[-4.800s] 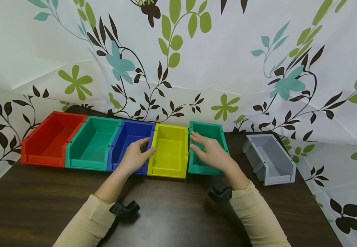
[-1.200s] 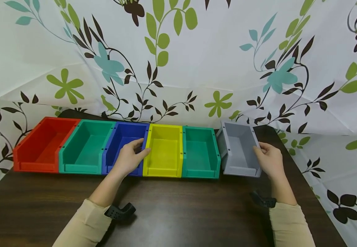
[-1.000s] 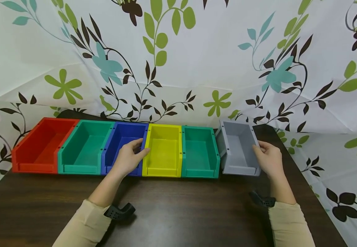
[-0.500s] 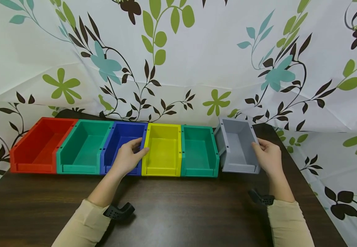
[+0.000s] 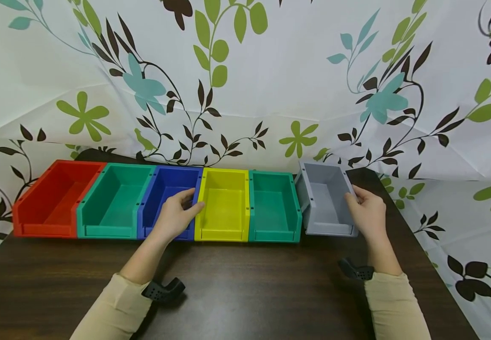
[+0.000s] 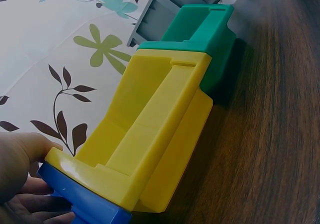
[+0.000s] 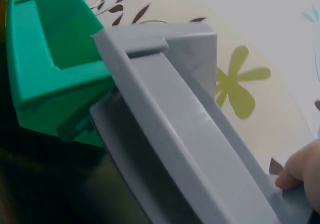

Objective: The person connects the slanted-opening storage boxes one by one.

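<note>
In the head view my left hand pinches the touching side walls of the blue bin and the yellow bin. Its thumb lies on the yellow rim, as the left wrist view also shows, and its fingers are on the blue side. My right hand grips the right wall of the grey bin, thumb inside and fingers hidden behind it. That bin leans a little askew, its left side close beside the right-hand green bin. Behind the grey rim, the green bin shows in the right wrist view.
Left of the blue bin, another green bin and a red bin continue the row. The bins stand along the back of a dark wooden table, before a leaf-patterned sheet. Black wrist devices sit on both cuffs.
Since the oldest frame, my right hand has left the right-hand green bin, now flush with the yellow one, and brought the grey bin left beside it. Over the last second, hands and bins barely move.
</note>
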Tool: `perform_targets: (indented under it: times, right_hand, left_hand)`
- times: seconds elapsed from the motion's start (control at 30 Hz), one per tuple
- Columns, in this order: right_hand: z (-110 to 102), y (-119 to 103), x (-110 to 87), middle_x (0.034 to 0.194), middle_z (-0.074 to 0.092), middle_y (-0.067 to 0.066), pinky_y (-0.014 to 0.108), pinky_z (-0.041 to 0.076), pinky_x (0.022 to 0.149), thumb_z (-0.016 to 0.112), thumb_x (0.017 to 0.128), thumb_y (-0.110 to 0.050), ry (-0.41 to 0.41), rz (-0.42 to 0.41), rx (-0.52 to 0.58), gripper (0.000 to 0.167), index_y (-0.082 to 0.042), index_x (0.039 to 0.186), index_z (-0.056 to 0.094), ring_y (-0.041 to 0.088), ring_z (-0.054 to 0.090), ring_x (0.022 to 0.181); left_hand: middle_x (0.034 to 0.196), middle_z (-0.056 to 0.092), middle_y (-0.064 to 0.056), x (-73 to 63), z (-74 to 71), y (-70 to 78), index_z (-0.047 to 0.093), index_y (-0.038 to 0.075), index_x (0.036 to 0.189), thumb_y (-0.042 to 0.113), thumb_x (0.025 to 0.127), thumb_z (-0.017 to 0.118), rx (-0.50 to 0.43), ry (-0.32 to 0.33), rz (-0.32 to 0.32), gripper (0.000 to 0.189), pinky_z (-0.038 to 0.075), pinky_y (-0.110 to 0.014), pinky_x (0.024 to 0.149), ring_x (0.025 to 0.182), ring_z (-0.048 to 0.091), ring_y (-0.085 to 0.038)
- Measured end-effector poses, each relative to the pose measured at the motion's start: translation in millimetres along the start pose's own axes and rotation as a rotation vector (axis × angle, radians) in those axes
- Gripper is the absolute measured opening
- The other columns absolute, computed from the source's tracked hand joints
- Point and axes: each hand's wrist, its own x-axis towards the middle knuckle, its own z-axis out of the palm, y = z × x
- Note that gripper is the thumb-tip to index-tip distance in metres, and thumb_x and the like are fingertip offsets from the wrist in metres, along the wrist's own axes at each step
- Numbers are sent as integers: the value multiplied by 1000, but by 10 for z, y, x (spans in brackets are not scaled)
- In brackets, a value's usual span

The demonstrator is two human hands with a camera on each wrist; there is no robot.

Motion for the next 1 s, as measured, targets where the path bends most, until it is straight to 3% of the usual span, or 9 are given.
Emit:
perform_targets:
  times: [0.1, 0.2, 0.43, 0.67, 0.77, 0.87, 1.0]
  right_hand:
    - [17, -19, -18, 105, 66, 25, 37, 54, 64, 55, 91, -17, 32, -33, -39, 37, 3, 121, 62, 34, 68, 85]
    - [38, -19, -32, 111, 63, 25, 55, 50, 78, 53, 91, -16, 36, -68, -59, 39, 3, 124, 59, 45, 62, 99]
    - [43, -91, -65, 128, 55, 26, 59, 44, 91, 52, 93, -20, 5, -122, -108, 45, 4, 132, 52, 47, 55, 111]
    - [131, -285, -138, 127, 58, 25, 58, 43, 96, 58, 89, -6, 80, -434, -1, 30, 6, 116, 63, 42, 54, 119]
    - [169, -369, -117, 128, 59, 22, 57, 43, 96, 59, 90, -6, -16, -517, 44, 30, 5, 117, 63, 39, 54, 120]
    - [199, -418, -71, 132, 56, 18, 51, 46, 95, 58, 93, -12, -170, -532, 75, 34, 1, 124, 60, 36, 54, 122]
    - [230, -439, -13, 137, 53, 12, 20, 53, 84, 56, 96, -19, -346, -497, 109, 39, -3, 131, 56, 29, 57, 117]
  left_hand:
    - [145, 41, -21, -1, 0, 9, 37, 1, 143, 30, 95, 57, -1, -3, 3, 60, 42, -50, 103, 130, 45, -37]
    - [145, 42, -22, -1, -1, 18, 37, 0, 143, 29, 95, 57, -4, -1, 4, 60, 42, -50, 103, 130, 45, -37]
    - [145, 42, -21, 0, 2, 9, 37, 1, 143, 30, 94, 57, -15, 6, -7, 60, 43, -49, 102, 130, 45, -37]
    - [143, 44, -21, 14, 17, 31, 38, 1, 143, 28, 94, 57, -8, 11, 19, 59, 43, -49, 102, 128, 47, -36]
    - [143, 44, -21, 16, 14, 28, 38, 0, 142, 28, 94, 57, -11, 14, 26, 58, 43, -49, 102, 128, 47, -36]
    - [143, 45, -21, 11, 9, 17, 38, 0, 142, 28, 94, 57, -16, 19, 29, 59, 43, -49, 101, 128, 48, -36]
    - [143, 44, -21, -5, -3, 1, 38, 0, 142, 29, 94, 57, -17, 19, 33, 59, 43, -49, 102, 128, 48, -36]
